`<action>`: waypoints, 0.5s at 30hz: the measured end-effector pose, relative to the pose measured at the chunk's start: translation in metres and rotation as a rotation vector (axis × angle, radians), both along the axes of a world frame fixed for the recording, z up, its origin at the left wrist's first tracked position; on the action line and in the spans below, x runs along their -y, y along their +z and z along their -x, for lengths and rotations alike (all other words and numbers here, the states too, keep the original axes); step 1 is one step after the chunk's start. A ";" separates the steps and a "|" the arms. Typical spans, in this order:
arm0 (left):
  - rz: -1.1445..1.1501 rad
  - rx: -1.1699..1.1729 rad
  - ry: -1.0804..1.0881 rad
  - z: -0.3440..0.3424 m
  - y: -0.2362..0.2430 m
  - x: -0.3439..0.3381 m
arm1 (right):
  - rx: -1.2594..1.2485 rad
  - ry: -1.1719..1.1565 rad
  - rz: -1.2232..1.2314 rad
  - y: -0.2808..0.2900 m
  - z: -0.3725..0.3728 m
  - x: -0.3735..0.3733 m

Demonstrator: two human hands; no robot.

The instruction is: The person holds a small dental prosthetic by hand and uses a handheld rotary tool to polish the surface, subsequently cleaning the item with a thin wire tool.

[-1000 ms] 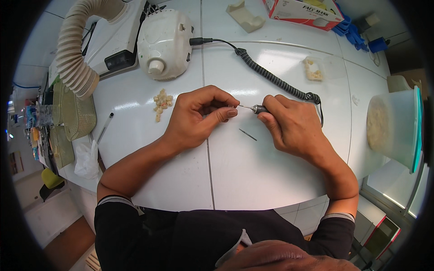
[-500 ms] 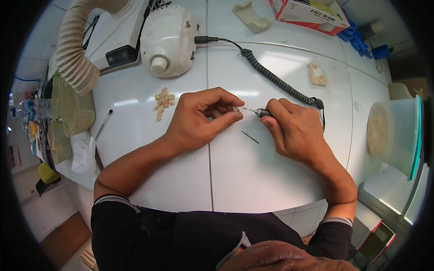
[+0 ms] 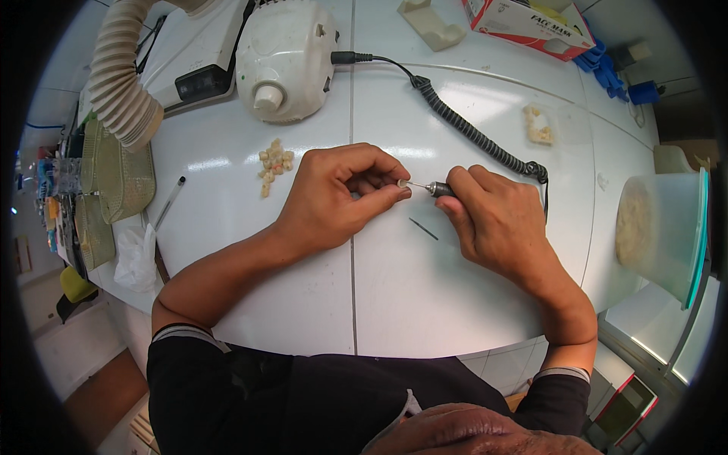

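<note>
Between thumb and index fingertip, my left hand (image 3: 341, 193) pinches a small cream tooth-like piece (image 3: 403, 183), mostly covered by the fingers. My right hand (image 3: 493, 216) is closed around a rotary handpiece (image 3: 440, 189), dark at the grip with a metal nose. Its thin bur (image 3: 418, 185) points left and its tip meets the piece, as far as I can see. Below the handpiece a loose thin metal bur (image 3: 424, 229) lies on the white table (image 3: 425, 303). Left of my left hand sits a small heap of similar cream pieces (image 3: 273, 161).
A white control unit (image 3: 282, 61) feeds the handpiece through a coiled black cord (image 3: 462, 121). Beside it curves a ribbed hose (image 3: 125, 83). Around the edges are a pen (image 3: 169, 203), green baskets (image 3: 125, 178), a small clear box (image 3: 539, 125), a mask box (image 3: 531, 29) and a lidded tub (image 3: 660, 227).
The handpiece's bur now reaches the cream piece, where a small gap showed before. The hands hold nearly the same pose; the whole view has shifted slightly.
</note>
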State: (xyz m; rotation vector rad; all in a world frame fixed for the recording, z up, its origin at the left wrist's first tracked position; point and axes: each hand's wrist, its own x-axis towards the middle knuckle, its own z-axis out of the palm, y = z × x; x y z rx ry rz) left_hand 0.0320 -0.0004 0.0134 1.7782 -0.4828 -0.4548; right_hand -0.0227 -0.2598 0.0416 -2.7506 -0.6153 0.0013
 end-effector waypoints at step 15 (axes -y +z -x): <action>-0.002 0.026 -0.009 0.000 0.000 0.000 | -0.015 0.019 0.014 0.000 -0.001 0.001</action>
